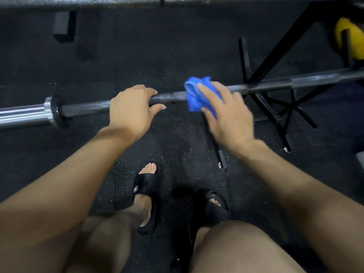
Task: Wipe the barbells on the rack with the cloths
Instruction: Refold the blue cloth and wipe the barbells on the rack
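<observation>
A dark barbell runs across the view from lower left to upper right, with a chrome sleeve at its left end. My left hand is wrapped around the shaft left of centre. Just to its right, my right hand presses a crumpled blue cloth onto the shaft, fingers spread over the cloth. A second, lighter barbell lies along the top edge of the view.
A black metal rack frame stands at the right, its legs spreading over the black rubber floor. A yellow weight sits at the far right and a black block at upper left. My feet in black slides are below the bar.
</observation>
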